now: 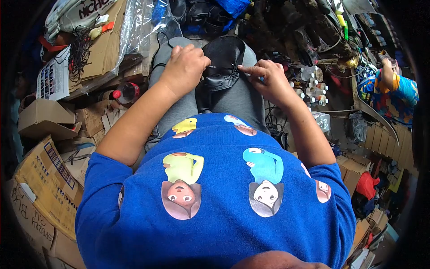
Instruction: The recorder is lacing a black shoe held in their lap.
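Observation:
Across my lap lies a black leather shoe (pixel 219 83), its glossy gathered toe part toward me and its dark opening farther off. My left hand (pixel 184 66) is closed at the shoe's left side, fingertips pressed together. From those fingertips a thin pale line, needle or thread, runs across the opening; I cannot tell which. My right hand (pixel 270 80) is at the shoe's right edge, its index fingertip against the stitched rim and its other fingers curled. Whatever it pinches is too small to make out.
Cardboard boxes (pixel 47 117) and a red-capped bottle (pixel 126 93) stand at my left. Several clear plastic bottles (pixel 316 89) sit right of my knee. A curved blade-like strip (pixel 380 119) lies farther right, near another person in bright patterned clothing (pixel 403 96). Dark clutter fills the far side.

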Motion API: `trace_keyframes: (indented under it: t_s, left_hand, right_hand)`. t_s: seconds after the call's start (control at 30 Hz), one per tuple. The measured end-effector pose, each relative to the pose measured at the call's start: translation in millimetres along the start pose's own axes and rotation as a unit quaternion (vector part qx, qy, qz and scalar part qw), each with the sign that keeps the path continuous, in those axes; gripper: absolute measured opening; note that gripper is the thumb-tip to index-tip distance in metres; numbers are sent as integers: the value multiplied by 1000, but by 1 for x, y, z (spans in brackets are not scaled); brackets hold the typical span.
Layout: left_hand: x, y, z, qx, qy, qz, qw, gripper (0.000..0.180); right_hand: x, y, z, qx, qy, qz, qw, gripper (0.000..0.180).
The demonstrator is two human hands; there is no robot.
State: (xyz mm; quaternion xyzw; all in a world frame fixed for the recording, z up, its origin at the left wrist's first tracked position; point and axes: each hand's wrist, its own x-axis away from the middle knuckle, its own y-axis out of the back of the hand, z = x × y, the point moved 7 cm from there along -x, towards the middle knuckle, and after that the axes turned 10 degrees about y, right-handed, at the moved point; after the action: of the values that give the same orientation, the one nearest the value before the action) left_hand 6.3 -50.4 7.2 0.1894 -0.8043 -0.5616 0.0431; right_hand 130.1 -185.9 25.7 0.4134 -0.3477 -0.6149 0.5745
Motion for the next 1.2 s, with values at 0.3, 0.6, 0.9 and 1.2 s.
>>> trace_keyframes:
  t_s: [0.3,0.6,0.9,1.2]
  left_hand:
    - [-25,1,1,268,24,4,963,17]
    - [-26,-12,2,216,32,15,976,16]
    - [-29,-16,-2,207,-5,12,978,16]
    - [-32,-18,1,231,3,29,973,19]
  right_hand:
    - [-1,-12,-35,-252,-129,23,959,45]
    - [-13,-13,-42,-289,-128,58,947,45]
    - [-12,-18,-49,-317,-132,68,937,37]
    - [-14,-18,-50,-319,-122,70,937,32]
